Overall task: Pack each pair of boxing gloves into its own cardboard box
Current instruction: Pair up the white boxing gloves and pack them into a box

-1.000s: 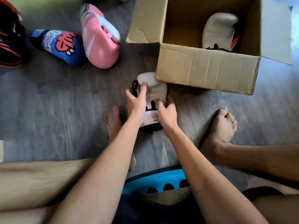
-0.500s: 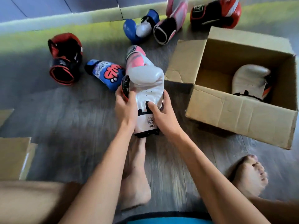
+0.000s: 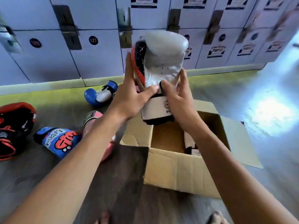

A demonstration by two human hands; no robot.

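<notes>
The white leather boxing glove with a red and black side panel carries a round stamp on its pale cuff with "60" printed under it; the right hand covers whatever follows, and the stamp's lettering is too small to read. Behind it, one round badge on the row of pale blue lockers reads "127"; the posters on the other doors are blurred. The left hand holds the glove by its red and black side, fingers stretched up along it and thumb laid across the white palm. The right hand grips the other side, thumb pressed at the black slit above the cuff. Together they hold the glove upright, cuff down, above the far edge of the open brown cardboard box, where a second white glove lies by the right wall, half hidden by the forearm. On the grey wooden floor beside the box's left flap lie a pink glove and a blue glove with a red cartoon fist, whose white lettering I cannot make out. A red and black glove lies further left, and a blue and white glove lies near the floor's far edge.
</notes>
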